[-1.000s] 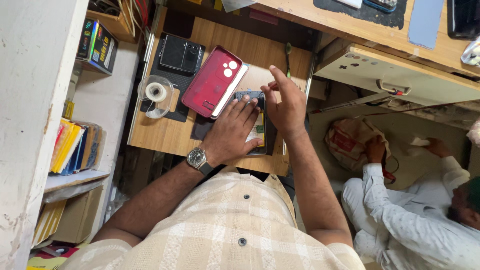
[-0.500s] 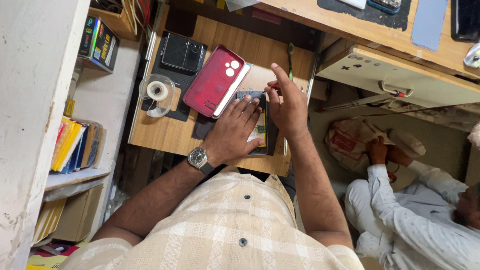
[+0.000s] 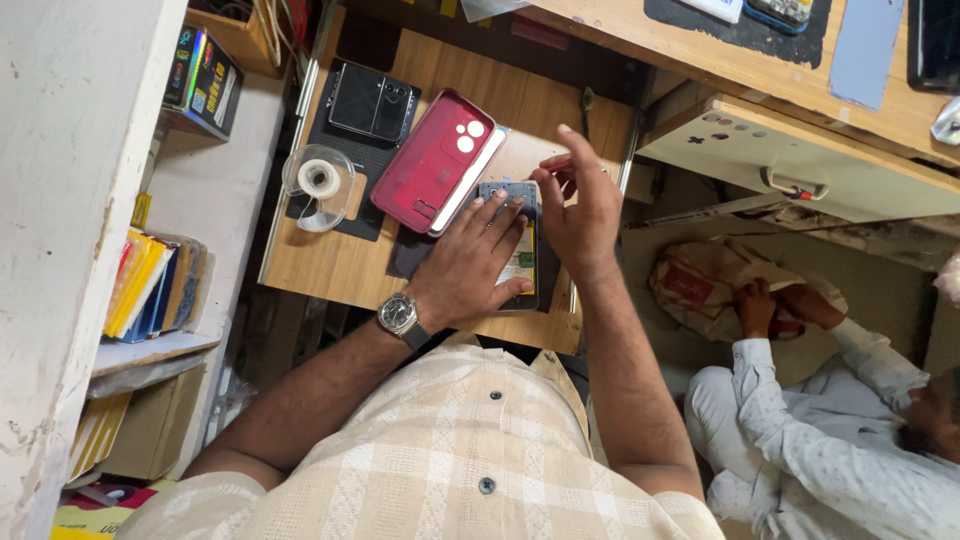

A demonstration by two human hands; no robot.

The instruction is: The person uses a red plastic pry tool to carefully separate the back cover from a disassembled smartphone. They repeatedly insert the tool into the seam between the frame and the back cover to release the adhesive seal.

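Two hands over opened phone (image 3: 520,255), left hand (image 3: 470,265) flat on it, right hand (image 3: 580,205) grip pinching small red tool (image 3: 557,165)

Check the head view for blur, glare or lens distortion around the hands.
Head view: left hand and opened phone are sharp; right hand shows slight motion softness at the fingertips. Soft, even light with faint shadows on the wooden table; mild sheen on the red phone case, no blown glare. Wide-angle bending shows at the left wall.

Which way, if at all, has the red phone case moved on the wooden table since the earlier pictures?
No. The red phone case lies as before, beside the black mat and tape dispenser on the wooden table.
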